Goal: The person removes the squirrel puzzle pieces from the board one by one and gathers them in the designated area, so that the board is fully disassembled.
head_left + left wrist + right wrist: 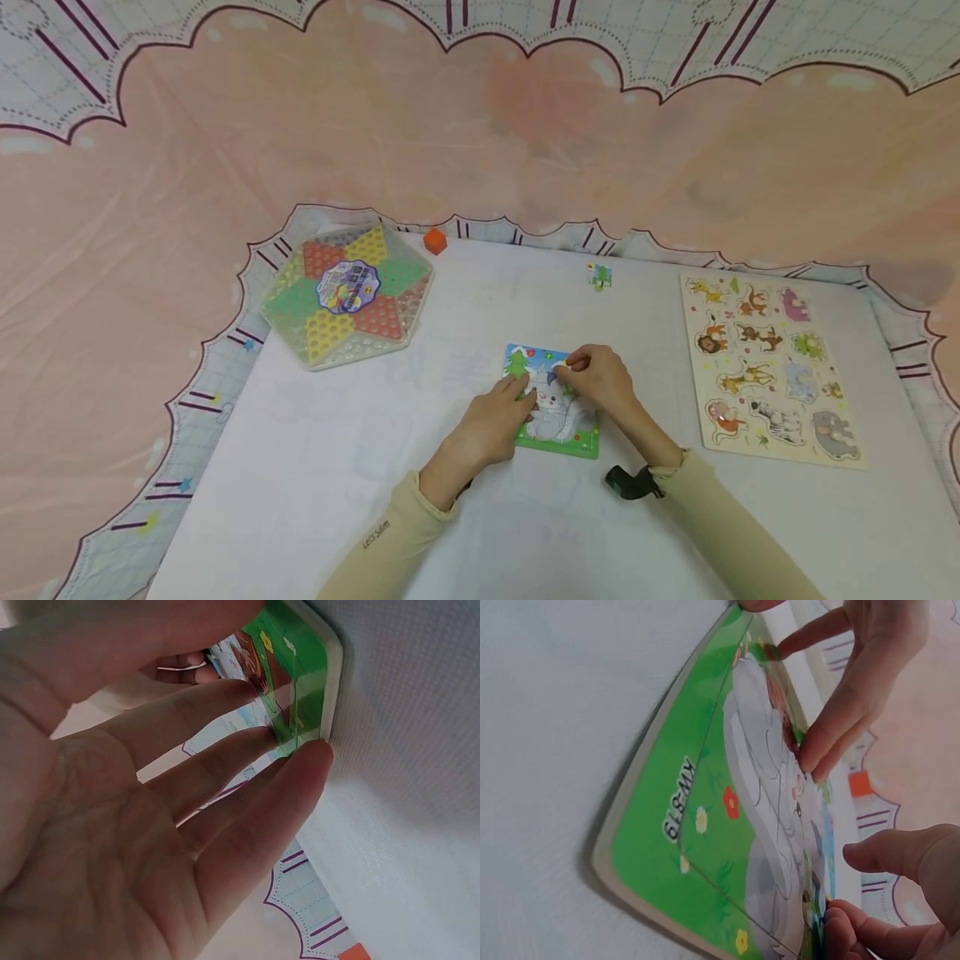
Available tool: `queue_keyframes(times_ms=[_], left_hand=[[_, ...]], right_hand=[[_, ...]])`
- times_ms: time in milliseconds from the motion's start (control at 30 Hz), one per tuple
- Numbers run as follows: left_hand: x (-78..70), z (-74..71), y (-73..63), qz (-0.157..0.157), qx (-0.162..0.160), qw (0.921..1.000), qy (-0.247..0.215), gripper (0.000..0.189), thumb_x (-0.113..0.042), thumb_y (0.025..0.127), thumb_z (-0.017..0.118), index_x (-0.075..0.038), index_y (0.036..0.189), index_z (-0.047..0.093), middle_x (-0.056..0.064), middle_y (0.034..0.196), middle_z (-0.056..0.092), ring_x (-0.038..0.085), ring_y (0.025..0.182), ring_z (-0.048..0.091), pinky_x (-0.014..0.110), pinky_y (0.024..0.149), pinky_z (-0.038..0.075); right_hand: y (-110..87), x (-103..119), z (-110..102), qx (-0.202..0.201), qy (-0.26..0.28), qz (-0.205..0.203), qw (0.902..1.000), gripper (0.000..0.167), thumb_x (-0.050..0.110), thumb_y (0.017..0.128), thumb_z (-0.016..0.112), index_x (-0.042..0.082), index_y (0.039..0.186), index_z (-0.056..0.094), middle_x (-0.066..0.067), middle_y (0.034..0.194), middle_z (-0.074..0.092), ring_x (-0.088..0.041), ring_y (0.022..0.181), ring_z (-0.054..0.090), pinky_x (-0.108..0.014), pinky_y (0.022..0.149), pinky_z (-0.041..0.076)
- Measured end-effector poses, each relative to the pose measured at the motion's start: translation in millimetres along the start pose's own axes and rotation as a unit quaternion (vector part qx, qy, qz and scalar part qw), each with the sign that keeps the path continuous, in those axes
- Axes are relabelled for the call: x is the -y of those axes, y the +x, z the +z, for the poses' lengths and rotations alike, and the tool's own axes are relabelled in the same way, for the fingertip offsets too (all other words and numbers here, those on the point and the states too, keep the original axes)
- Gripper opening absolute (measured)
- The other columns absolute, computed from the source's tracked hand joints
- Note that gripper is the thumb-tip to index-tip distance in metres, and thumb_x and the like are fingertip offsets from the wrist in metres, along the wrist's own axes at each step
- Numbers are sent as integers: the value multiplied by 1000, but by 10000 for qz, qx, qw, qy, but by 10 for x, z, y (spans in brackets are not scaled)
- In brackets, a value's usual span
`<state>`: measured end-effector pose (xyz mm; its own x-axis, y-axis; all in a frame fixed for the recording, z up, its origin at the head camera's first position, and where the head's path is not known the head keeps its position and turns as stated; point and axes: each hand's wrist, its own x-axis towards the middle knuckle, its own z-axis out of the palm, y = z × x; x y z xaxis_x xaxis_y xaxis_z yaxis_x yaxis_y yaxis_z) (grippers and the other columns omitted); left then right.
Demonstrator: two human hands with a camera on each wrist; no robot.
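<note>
A small jigsaw puzzle board (558, 448) with a green lower border, blue top and a pale cartoon animal lies in front of me. In the head view my left hand (491, 421) rests over its left side. Up close, the left hand's fingers (225, 769) reach out fairly straight, with fingertips at the board's green edge. My right hand (602, 379) is at the upper right of the puzzle. Its fingertips touch the picture there, while the right thumb (881, 855) stands apart from the fingers, with nothing visible in the gap.
Beyond the board lies a loose jigsaw piece cluster (599, 277). A wooden animal peg puzzle (701, 367) is to the right. On the far left sits a hexagonal Chinese checkers board (348, 325), with an orange block (435, 242) near the table's back edge.
</note>
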<state>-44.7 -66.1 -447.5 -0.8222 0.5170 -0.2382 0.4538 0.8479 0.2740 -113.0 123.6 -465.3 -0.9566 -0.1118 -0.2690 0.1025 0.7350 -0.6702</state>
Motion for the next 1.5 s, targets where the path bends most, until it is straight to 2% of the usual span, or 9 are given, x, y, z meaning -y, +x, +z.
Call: queue_keyframes(times_ms=[200,367,633,767,933,1033,1267,1500], left_hand=[[4,-6,-5,-27,10,10000,-8,53,-8,87,71,-8,138,57,13,150,42,28,138,39,38,90,53],[-1,-10,-6,-22,5,10000,21,56,-6,84,72,-11,138,58,14,150,42,28,138,39,39,87,54],[-21,-34,5,-41,42,10000,66,60,-4,81,75,-11,137,59,14,150,42,28,138,39,39,90,53],[-23,-35,12,-32,57,10000,51,60,-4,81,75,-11,138,58,14,151,42,29,138,38,39,90,53],[-19,-39,12,-55,78,9999,45,60,-4,80,75,-11,138,59,14,151,42,29,139,38,39,91,53],[-16,-42,11,-53,92,9999,24,61,-3,80,76,-11,138,59,14,151,41,29,139,38,39,92,52],[-13,-42,11,-35,86,9999,37,61,-4,80,76,-12,138,58,13,150,42,28,138,38,39,92,52],[-17,-58,-8,-42,63,10000,36,59,-5,81,75,-11,138,58,13,150,43,28,137,39,38,91,53]], right_hand=[[9,-2,0,84,234,-6,9997,29,24,85,75,-3,95,70,-12,86,66,-22,75,59,-28,62,44],[-6,16,30,54,111,-66,9999,28,25,86,74,0,96,70,-12,92,65,-24,82,60,-33,68,45],[-57,21,91,-511,352,-419,9972,22,18,85,72,0,97,66,-13,90,67,-26,82,62,-36,74,48],[-64,14,94,-692,581,-380,9952,19,14,85,70,-1,96,67,-13,89,68,-26,82,64,-34,74,50],[-42,39,62,-571,977,-15,9936,19,13,86,70,-3,98,68,-15,90,68,-26,82,64,-27,71,49],[-36,64,36,-412,992,74,9942,21,14,88,69,-3,101,68,-16,93,68,-27,85,64,-27,72,49],[-33,90,-43,-154,553,-248,9980,22,13,89,66,-2,104,65,-19,100,68,-32,93,65,-43,81,53],[-36,27,-116,-48,334,-558,9979,17,4,88,66,-5,102,67,-19,94,71,-32,88,68,-44,79,54]])
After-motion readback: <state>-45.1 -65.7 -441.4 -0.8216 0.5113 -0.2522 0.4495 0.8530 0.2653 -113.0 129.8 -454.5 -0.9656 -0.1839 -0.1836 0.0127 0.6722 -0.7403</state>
